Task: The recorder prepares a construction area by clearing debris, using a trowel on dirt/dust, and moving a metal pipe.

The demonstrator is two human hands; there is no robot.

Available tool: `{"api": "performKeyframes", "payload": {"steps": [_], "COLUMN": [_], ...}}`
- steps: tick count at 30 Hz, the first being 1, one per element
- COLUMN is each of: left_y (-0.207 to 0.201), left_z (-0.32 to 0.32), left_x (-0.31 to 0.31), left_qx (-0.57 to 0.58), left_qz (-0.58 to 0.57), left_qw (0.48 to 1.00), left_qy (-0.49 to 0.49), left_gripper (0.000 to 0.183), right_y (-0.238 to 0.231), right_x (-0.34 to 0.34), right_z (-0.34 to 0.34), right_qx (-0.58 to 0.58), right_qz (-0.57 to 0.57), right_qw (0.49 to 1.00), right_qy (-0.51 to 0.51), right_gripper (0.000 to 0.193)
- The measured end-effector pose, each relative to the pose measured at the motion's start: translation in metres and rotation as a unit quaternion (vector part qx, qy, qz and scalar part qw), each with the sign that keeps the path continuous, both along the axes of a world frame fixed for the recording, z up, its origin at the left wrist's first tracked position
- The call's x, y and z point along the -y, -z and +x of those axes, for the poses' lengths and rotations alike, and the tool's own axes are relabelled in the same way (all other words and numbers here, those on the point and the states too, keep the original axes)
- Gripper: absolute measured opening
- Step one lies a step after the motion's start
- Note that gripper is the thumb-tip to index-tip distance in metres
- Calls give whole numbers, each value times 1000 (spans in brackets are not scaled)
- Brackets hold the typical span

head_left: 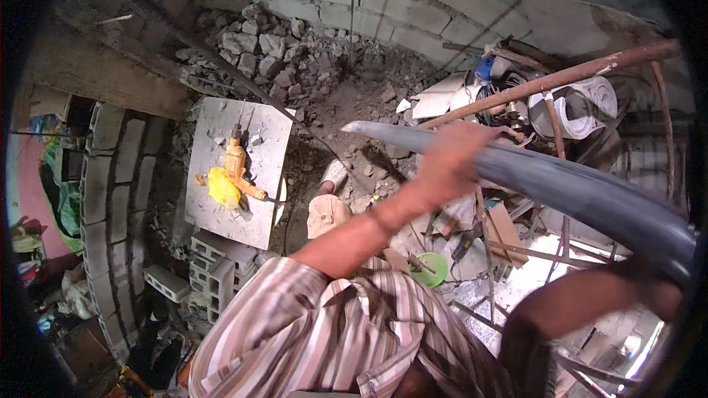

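A long grey pipe (575, 184) slants across the right half of the view, its narrow pale-tipped far end above rubble and its thick near end at the right rim. Over the upper part of this pipe, my left hand (459, 158) is closed, a little smeared by motion. My right hand (660, 295) is in dark shade against the underside of the pipe's near end; its fingers are hidden. Just beyond the pipe, a rusty metal bar (531, 88) of a frame runs at a slant.
At left, a yellow power drill (234, 158) and a yellow bag (223, 188) lie on a pale board (273, 121). Broken rubble (258, 48) lies by the block wall (398, 7). A green basin (429, 269), hollow blocks (214, 265) and a white roll (590, 107) stand around.
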State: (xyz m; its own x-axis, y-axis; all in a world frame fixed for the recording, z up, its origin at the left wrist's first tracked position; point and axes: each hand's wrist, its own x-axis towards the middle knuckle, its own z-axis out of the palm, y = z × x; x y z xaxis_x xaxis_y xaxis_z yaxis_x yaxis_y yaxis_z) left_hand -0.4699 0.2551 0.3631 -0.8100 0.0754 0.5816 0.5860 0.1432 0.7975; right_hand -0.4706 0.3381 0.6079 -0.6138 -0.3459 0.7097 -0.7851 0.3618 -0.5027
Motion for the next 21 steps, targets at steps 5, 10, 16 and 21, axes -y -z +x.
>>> {"api": "performKeyframes", "payload": {"steps": [5, 10, 16, 21], "left_y": [219, 256, 319, 319], "left_z": [-18, 3, 34, 62], "left_x": [47, -1, -76, -73], "left_qx": [198, 163, 134, 119], "left_qz": [-224, -293, -475, -461], "left_qw": [952, 919, 736, 716], "left_qy": [74, 208, 464, 510], "left_gripper": [46, 37, 32, 49], "right_y": [242, 256, 331, 366], "right_x": [-78, -110, -167, -152], "right_z": [81, 163, 283, 362], "right_qx": [210, 222, 290, 274], "right_qz": [-312, -427, -636, -507], "right_qw": [923, 858, 606, 662], "right_qy": [82, 181, 381, 478], "right_gripper": [45, 38, 32, 35]}}
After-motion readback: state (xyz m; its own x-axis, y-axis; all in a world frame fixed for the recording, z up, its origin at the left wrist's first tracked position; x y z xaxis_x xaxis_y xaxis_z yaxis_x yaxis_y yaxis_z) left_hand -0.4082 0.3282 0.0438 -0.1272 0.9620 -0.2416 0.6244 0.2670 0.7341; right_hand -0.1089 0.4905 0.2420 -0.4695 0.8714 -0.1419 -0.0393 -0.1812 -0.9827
